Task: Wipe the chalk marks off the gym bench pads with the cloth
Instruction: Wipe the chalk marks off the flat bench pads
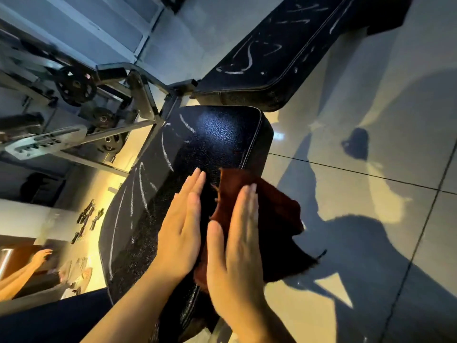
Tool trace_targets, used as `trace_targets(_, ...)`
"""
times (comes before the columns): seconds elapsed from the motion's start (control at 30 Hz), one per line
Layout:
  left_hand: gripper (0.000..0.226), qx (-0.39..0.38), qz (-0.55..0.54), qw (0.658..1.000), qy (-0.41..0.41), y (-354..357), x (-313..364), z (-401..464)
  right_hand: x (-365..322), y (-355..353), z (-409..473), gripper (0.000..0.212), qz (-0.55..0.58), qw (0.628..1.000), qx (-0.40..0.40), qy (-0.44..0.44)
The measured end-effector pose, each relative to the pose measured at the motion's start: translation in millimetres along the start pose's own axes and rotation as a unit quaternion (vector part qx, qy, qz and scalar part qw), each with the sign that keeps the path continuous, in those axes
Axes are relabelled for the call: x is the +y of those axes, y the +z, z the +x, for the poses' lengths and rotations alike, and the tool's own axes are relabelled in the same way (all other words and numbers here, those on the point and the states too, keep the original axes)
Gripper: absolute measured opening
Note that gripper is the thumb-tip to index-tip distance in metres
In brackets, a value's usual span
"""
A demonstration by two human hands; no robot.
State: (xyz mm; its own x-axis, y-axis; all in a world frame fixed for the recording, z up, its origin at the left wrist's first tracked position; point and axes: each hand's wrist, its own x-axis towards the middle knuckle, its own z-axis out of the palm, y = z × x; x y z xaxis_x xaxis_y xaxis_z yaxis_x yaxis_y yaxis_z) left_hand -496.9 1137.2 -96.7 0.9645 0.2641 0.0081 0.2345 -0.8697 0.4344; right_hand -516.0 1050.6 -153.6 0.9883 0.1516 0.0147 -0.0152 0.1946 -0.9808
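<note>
My right hand (237, 233) presses flat on the cloth (277, 219), my left hand (180, 219) flat beside it at 9 o'clock; the cloth seems to overhang the pad (217, 134) and may slip off.

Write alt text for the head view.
Two flat hands on a black seat pad: right hand presses a dark red cloth, left hand rests beside it. Chalk marks remain here and on the back pad.

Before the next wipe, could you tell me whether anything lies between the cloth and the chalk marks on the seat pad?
Only the left hand, flat on the seat pad, lies between the cloth and the chalk marks.
</note>
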Motion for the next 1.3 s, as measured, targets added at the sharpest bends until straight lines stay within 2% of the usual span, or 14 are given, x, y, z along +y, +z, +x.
trace_targets(0.1, 0.053, -0.006, -0.010, 1.000, 0.006, 0.6, -2.0, -2.1, 6.1, -0.3, -21.0, 0.064, -0.019, 1.000, -0.003, 0.004)
trace_targets(0.23, 0.053, -0.013, -0.022, 1.000, 0.006, -0.4, -2.4, -1.4, 8.9, -23.1, 46.7, 0.063, -0.022, 1.000, -0.021, 0.006)
trace_targets(0.33, 0.052, -0.016, -0.010, 1.000, 0.007, 0.0, -0.9, -1.1, 4.1, -28.9, 103.0, 0.065, 0.006, 0.999, 0.014, 0.028)
trace_targets(0.47, 0.048, -0.013, -0.018, 1.000, 0.007, 0.2, 4.6, -0.6, 4.5, -17.2, 111.5, 0.074, 0.051, 0.996, 0.071, 0.027)
trace_targets(0.53, 0.044, -0.001, -0.031, 1.000, -0.003, -1.4, 8.0, -2.3, 5.6, -12.7, 98.1, 0.072, 0.057, 0.996, 0.067, 0.035)
trace_targets(0.63, 0.039, 0.061, -0.058, 0.996, 0.018, -5.0, 11.9, -3.8, 0.9, -2.6, 60.3, 0.072, 0.038, 0.997, 0.059, 0.029)
trace_targets(0.8, 0.035, 0.132, -0.119, 0.983, 0.044, -24.2, 2.5, -42.9, -9.9, 29.4, -57.8, 0.070, -0.009, 0.999, 0.032, 0.035)
trace_targets(0.9, 0.039, 0.149, -0.066, 0.984, 0.073, -44.0, -18.3, -89.0, -9.2, 46.4, -101.9, 0.071, -0.039, 0.998, 0.028, 0.045)
trace_targets(1.0, 0.044, 0.166, 0.010, 0.981, 0.102, -52.8, -52.8, -120.6, -14.3, 53.2, -97.2, 0.069, -0.026, 0.996, 0.074, 0.035)
trace_targets(1.17, 0.055, 0.158, 0.181, 0.970, 0.046, -36.1, -90.5, -120.1, -9.1, 22.7, 6.2, 0.070, -0.044, 0.991, 0.098, 0.077)
trace_targets(1.3, 0.055, 0.180, 0.167, 0.968, 0.043, -30.5, -92.7, -117.8, -18.5, 3.7, 69.4, 0.067, -0.062, 0.986, 0.099, 0.117)
